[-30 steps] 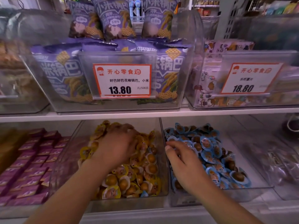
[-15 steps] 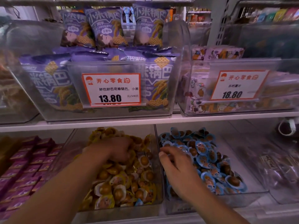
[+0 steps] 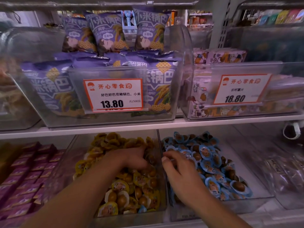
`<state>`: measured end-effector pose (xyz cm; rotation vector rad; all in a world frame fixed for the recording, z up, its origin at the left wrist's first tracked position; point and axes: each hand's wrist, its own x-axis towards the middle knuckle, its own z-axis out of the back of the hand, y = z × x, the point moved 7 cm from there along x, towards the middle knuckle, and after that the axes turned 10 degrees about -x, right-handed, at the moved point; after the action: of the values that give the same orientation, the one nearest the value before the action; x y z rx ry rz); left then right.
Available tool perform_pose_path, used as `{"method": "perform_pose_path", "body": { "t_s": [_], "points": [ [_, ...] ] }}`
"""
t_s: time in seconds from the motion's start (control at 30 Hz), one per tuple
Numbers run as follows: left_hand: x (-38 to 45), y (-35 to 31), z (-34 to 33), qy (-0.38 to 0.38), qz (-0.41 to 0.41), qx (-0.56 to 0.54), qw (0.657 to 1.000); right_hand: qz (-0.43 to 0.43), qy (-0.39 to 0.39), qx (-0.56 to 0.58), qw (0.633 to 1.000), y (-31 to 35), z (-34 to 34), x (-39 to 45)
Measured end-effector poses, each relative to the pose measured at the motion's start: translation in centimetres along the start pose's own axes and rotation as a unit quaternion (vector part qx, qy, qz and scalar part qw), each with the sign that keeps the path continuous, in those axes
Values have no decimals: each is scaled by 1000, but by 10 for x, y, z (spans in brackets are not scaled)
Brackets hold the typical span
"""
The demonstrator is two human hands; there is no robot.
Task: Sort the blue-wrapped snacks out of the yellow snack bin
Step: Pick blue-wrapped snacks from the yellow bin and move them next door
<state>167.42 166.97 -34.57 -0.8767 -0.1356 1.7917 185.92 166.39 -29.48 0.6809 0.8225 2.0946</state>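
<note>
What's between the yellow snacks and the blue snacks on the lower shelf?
In the head view, only the clear bin walls stand between the yellow snacks and the blue snacks.

blue-wrapped snack [image 3: 142, 209] low in yellow snack bin [image 3: 162, 162]

The bins [image 3: 164, 209] are clear, smooth plastic; the snack wrappers [image 3: 206, 153] are glossy film, the price tags [image 3: 113, 94] matt paper.
</note>
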Motion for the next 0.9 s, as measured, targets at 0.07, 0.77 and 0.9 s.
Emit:
{"method": "perform_pose_path", "body": {
  "t_s": [0.07, 0.77, 0.9],
  "points": [
    [4, 1, -2, 8, 1, 19, 1000, -3, -2, 2, 1000, 0, 0, 0],
    [11, -14, -8, -122, -146, -124, 974, -16, 8, 4, 1000, 0, 0, 2],
    [-14, -7, 19, -168, -159, -283, 931, -11, 2, 1, 1000, -1, 1, 2]
  ]
}}
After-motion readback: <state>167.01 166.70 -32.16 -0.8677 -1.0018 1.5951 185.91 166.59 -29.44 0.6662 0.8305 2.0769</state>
